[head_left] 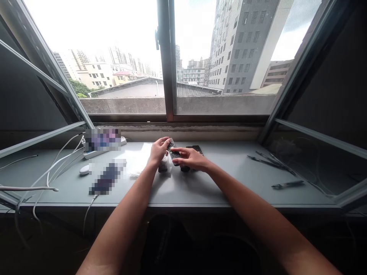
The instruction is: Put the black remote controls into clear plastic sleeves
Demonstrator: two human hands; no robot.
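Observation:
A black remote control [173, 154] with many small buttons is held above the desk, tilted, between my two hands. My left hand [159, 150] grips its upper end, thumb on the front. My right hand [190, 158] pinches its lower end from the right, the fingers closed around its edge. Below and behind my hands lie more dark items: a dark object in clear plastic wrapping [163, 166], and another dark flat item [197, 149], partly covered by my right hand. I cannot make out what they are.
The grey desk [235, 183] runs below a window. On the left are a white power strip [100, 151], white cables [48, 172], a white mouse-like object [84, 170] and a blurred-out item [107, 178]. Several pens [287, 185] lie right. White paper [139, 164] sits beside my left arm.

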